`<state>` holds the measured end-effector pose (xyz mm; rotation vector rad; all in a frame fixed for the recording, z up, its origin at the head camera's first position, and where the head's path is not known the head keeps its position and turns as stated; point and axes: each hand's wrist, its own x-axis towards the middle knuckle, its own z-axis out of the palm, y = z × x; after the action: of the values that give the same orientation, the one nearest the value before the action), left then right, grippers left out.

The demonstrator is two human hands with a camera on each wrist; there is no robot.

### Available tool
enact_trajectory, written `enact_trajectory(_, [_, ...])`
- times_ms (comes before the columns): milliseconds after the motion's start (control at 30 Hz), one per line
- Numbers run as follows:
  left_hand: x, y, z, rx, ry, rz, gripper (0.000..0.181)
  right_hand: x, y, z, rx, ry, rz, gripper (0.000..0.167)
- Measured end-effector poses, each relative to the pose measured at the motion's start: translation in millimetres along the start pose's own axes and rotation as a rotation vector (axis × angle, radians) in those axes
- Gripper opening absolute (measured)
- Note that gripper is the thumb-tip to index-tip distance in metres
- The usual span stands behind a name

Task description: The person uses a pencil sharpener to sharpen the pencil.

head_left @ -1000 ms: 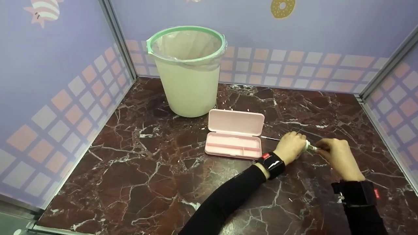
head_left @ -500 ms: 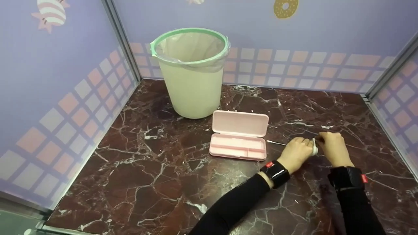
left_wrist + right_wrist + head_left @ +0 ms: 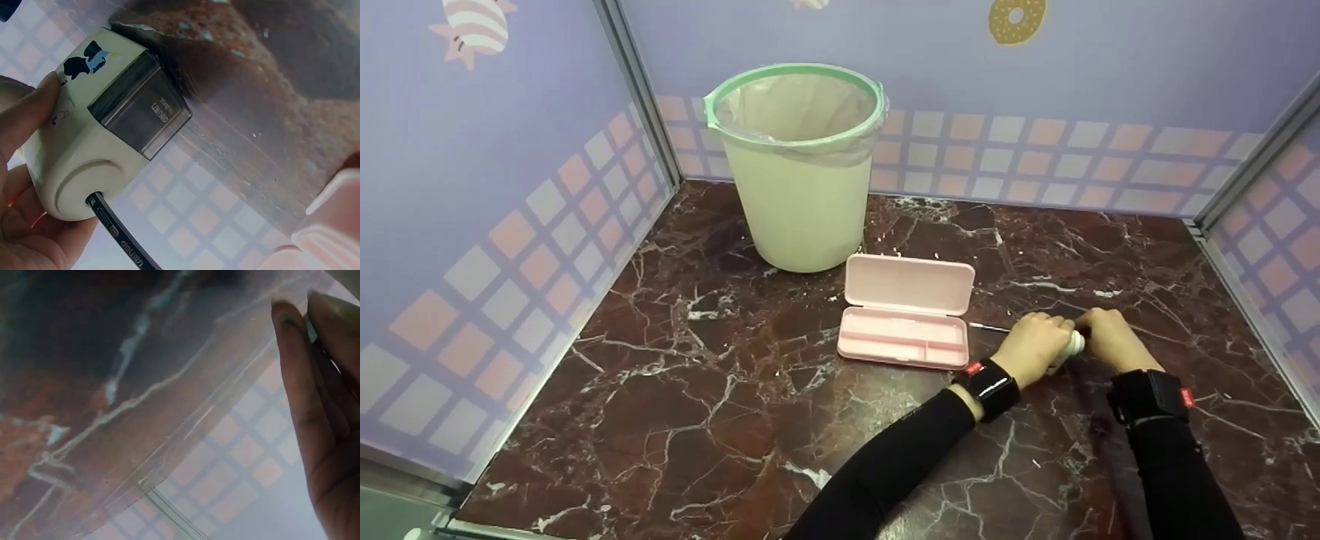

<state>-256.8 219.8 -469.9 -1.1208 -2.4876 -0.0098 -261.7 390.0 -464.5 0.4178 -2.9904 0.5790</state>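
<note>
My left hand grips a cream pencil sharpener with a dark see-through shavings drawer. A black pencil sits in the sharpener's hole. In the head view the pencil points left from under my left hand toward the pink pencil case. On the sharpener's far side, my right hand has its fingers curled at the crank, which they mostly hide. The right wrist view shows the right fingertips pinched together, with only a small light piece visible between them.
A pink pencil case lies with its lid raised, left of my hands. A pale bin with a green rim and plastic liner stands behind it. White specks dot the marbled tabletop. Patterned panels enclose the back and sides.
My right hand has circled at the sharpener's side, and the crank, pale and visible between the hands a second ago, is now mostly hidden. My left hand and the pencil stay nearly in place.
</note>
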Motion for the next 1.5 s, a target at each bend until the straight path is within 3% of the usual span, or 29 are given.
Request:
enact_trajectory(167, [1.5, -5.1, -1.6, -0.029, -0.050, 0.007, 0.031, -6.5, 1, 5, 0.029, -0.003, -0.002, 0.012])
enact_trajectory(333, [5.8, -5.9, -8.2, -0.062, -0.128, -0.034, 0.025, -12.7, 1, 6, 0.061, -0.029, 0.013, 0.007])
enact_trajectory(500, [12.5, -2.5, -14.0, -0.030, -0.168, -0.044, 0.019, -20.3, -1, 3, 0.075, -0.041, 0.006, 0.016])
enact_trajectory(733, [16.0, 3.7, -15.5, 0.031, -0.149, -0.065, 0.013, -30.9, -6, -1, 0.110, -0.112, 0.004, 0.013])
enact_trajectory(1067, [14.4, 15.3, -12.6, 0.070, -0.086, -0.144, 0.011, -43.8, -10, -4, 0.109, -0.109, -0.072, 0.013])
enact_trajectory(1300, [14.6, 21.7, -14.3, 0.107, -0.063, -0.153, 0.013, -57.5, -11, -14, 0.138, -0.082, -0.164, 0.011])
enact_trajectory(1500, [14.7, 18.8, -15.0, 0.091, -0.072, -0.172, 0.014, -63.2, -22, -29, 0.188, -0.067, -0.115, 0.005])
